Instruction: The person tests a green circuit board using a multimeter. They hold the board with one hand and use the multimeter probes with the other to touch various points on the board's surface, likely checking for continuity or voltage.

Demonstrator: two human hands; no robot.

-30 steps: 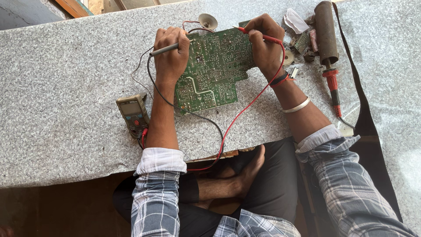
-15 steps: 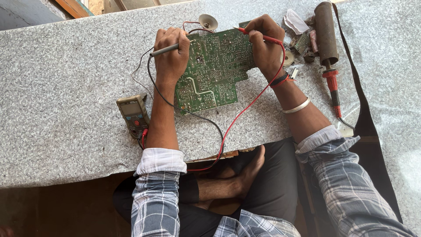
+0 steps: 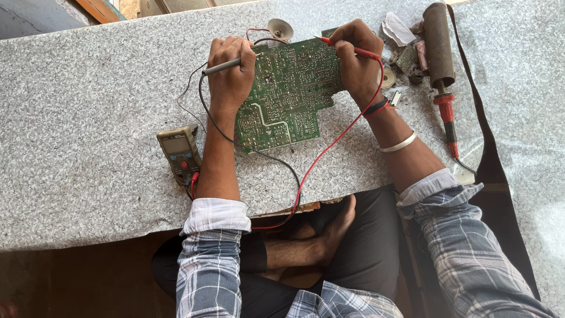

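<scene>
A green circuit board [image 3: 288, 94] lies flat on the speckled grey stone slab, solder side up, its irregular outline tilted slightly. I hold a black test probe [image 3: 222, 66] at the board's 9 o'clock edge, its black lead trailing toward me. A red test probe [image 3: 347, 49] touches the board near 1 o'clock, red lead looping down.

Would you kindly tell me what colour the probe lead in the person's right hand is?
Red: the thin red probe lead runs from the right hand, clearest in the head view.
</scene>
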